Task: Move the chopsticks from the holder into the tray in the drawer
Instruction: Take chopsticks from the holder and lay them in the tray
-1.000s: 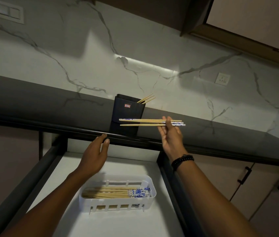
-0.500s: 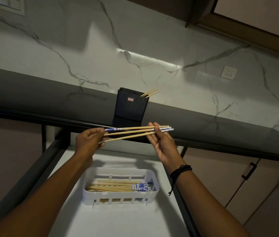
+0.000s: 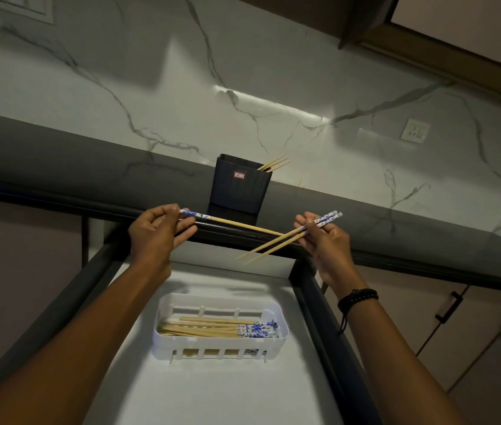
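Three chopsticks [image 3: 230, 222] in hand, perhaps three in one holder [image 3: 239, 187]

A home kitchen: beyond the hands runs a dark desk [image 3: 59, 154] backed by a veined marble wall [image 3: 273, 72] with a wall socket [image 3: 415, 131]. A chopstick holder [image 3: 238, 187] stands between them, an open drawer [image 3: 243, 391] lies below, and cupboard doors [image 3: 427, 329] sit right.

dim kitchen: white marble backsplash [image 3: 273, 72], grey counter [image 3: 59, 154], wall socket [image 3: 415, 131].
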